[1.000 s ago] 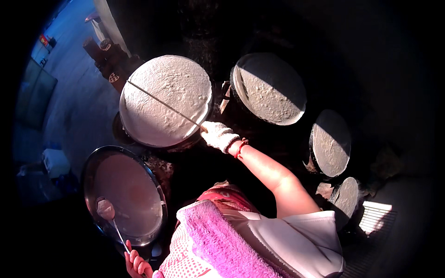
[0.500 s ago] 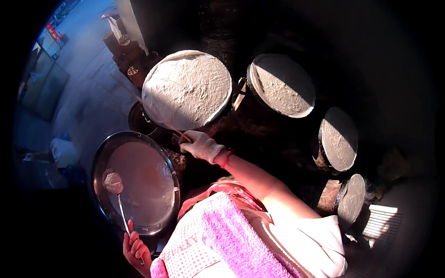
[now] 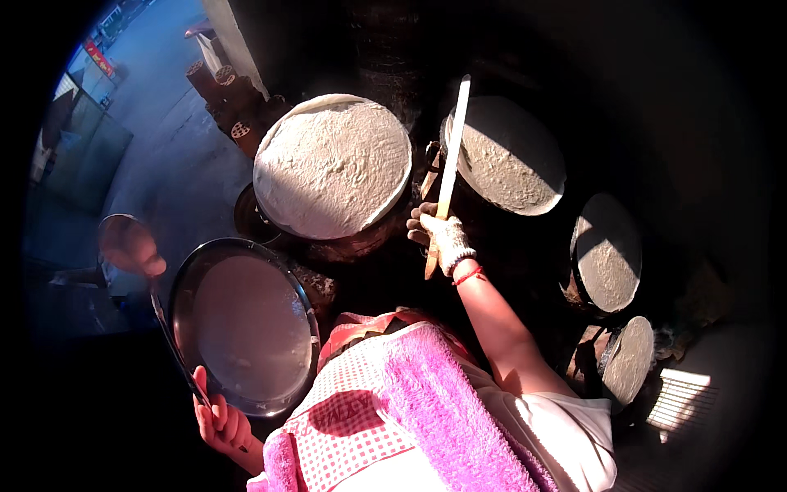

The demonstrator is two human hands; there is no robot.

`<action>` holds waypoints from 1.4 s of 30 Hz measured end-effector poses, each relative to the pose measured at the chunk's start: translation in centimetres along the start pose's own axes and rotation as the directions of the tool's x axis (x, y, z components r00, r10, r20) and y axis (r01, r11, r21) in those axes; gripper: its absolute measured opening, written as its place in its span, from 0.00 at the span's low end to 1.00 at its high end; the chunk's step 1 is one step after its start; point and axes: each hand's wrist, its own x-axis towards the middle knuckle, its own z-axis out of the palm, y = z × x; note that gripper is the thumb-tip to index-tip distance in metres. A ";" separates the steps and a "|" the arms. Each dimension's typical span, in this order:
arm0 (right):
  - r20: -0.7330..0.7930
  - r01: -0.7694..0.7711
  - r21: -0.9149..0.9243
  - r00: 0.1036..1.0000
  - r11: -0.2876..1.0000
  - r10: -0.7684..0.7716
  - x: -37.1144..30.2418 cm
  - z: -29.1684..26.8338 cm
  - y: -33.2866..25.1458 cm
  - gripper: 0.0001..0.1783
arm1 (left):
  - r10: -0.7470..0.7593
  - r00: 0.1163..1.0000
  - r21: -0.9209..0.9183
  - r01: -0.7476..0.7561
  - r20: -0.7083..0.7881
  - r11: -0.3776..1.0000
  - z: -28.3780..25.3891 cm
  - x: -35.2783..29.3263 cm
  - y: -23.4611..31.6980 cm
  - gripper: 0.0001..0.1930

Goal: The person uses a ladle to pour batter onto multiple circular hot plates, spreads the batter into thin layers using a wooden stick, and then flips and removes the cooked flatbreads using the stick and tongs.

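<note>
At the lower left, my left hand [image 3: 223,422] is closed around the handle of a ladle [image 3: 129,242]. Its bowl is raised beyond the left rim of a dark round basin [image 3: 315,328], which holds pale batter [image 3: 246,320]. My right hand [image 3: 443,234], in a white knitted glove, grips a long flat wooden spatula [image 3: 453,148] that points up and away. Left of that hand, pale batter or dough [image 3: 336,168] covers a large round griddle. The spatula crosses in front of the left edge of a second coated griddle [image 3: 508,160].
Two smaller coated griddles, one upper [image 3: 608,254] and one lower [image 3: 629,361], stand down the right side. Near the lower one is a wire rack [image 3: 680,400]. Several perforated coal briquettes [image 3: 229,90] are stacked by a pillar [image 3: 236,45] at the upper left.
My left hand has lifted the ladle out of the basin toward the left. My right hand has moved right from the large griddle's near edge, swinging the spatula upright.
</note>
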 end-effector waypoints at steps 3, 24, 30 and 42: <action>-0.044 0.054 0.137 0.998 0.989 -0.048 4.3 3.6 0.1 0.14 | 0.045 0.990 -0.184 -0.069 -0.130 0.980 3.0 2.0 -1.5 0.27; -0.043 0.086 -0.892 0.961 0.444 -0.273 19.9 9.6 -7.3 0.36 | 0.032 0.849 -0.493 -0.336 -0.527 0.802 3.4 1.2 -7.5 0.25; 0.009 0.161 -0.695 0.977 0.701 -0.215 17.4 10.8 -7.5 0.32 | 0.039 0.854 -0.502 -0.341 -0.518 0.795 2.1 -0.6 -7.5 0.25; 0.034 0.300 -0.612 0.934 0.732 -0.355 7.4 16.5 -9.5 0.20 | 0.028 0.826 -0.478 -0.353 -0.563 0.804 0.7 -3.4 -6.6 0.24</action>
